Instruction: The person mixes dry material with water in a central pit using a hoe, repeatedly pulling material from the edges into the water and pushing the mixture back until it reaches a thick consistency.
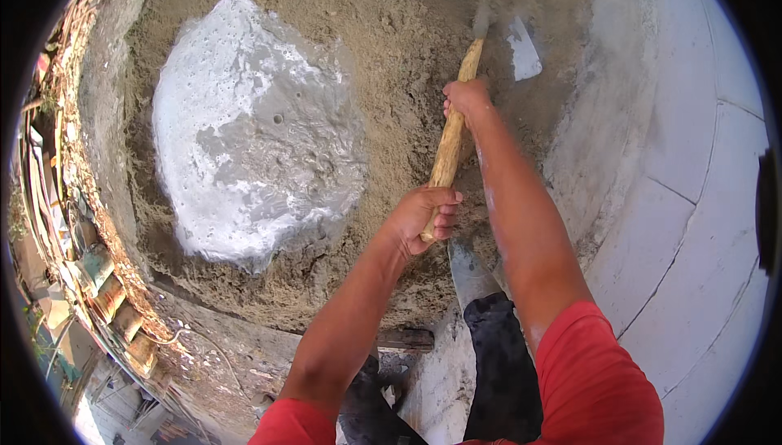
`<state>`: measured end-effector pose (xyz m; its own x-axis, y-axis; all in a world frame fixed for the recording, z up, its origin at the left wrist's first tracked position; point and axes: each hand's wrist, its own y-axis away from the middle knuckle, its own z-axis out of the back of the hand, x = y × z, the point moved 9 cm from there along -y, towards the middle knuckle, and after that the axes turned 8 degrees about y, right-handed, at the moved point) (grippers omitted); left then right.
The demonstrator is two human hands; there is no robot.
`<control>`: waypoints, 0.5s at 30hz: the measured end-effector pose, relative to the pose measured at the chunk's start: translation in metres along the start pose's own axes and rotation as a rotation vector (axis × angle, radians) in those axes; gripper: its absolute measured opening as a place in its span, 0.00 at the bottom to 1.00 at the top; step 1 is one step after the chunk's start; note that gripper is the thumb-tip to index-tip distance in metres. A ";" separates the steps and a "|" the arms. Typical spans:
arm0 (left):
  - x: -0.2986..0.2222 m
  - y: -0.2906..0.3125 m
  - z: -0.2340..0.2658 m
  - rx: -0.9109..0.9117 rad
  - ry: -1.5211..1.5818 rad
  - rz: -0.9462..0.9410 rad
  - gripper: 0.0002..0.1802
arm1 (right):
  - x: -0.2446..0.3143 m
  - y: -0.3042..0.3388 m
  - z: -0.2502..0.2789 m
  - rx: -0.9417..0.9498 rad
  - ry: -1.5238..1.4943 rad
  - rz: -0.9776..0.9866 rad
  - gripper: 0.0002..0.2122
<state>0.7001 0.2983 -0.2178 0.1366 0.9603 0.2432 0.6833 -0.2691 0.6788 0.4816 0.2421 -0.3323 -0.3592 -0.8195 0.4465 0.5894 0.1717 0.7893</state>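
Observation:
A wooden-handled hoe [453, 127] runs from near my body up to its metal blade [521, 48], which is dug into the far edge of a sand pile [391, 54]. My left hand [425, 217] grips the near end of the handle. My right hand [466, 99] grips the handle further up, close to the blade. A pool of grey-white foamy water [252, 127] fills a hollow in the middle of the pile, left of the handle.
My rubber boot [472, 270] stands at the pile's near edge. Pale concrete slabs [700, 225] lie to the right. A brick and rubble edge with stacked blocks [106, 282] runs along the left. A thin hose or wire [208, 347] lies on the ground below the pile.

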 end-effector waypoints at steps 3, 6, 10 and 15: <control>-0.026 0.096 0.017 -0.127 -0.108 0.006 0.06 | 0.012 0.075 -0.058 0.101 -0.245 -0.062 0.15; -0.039 0.176 0.003 -0.189 -0.190 0.017 0.06 | 0.033 0.135 -0.085 0.158 -0.378 -0.076 0.13; -0.036 0.271 -0.012 -0.247 -0.290 0.037 0.07 | 0.056 0.217 -0.107 0.135 -0.494 -0.065 0.15; 0.007 0.388 -0.003 -0.333 -0.634 0.139 0.08 | 0.061 0.387 -0.109 0.185 -0.734 0.009 0.22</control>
<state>0.9643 0.2007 0.0497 0.6640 0.7468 -0.0374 0.3892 -0.3026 0.8700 0.7663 0.1992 -0.0454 -0.7825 -0.2539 0.5685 0.4873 0.3185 0.8131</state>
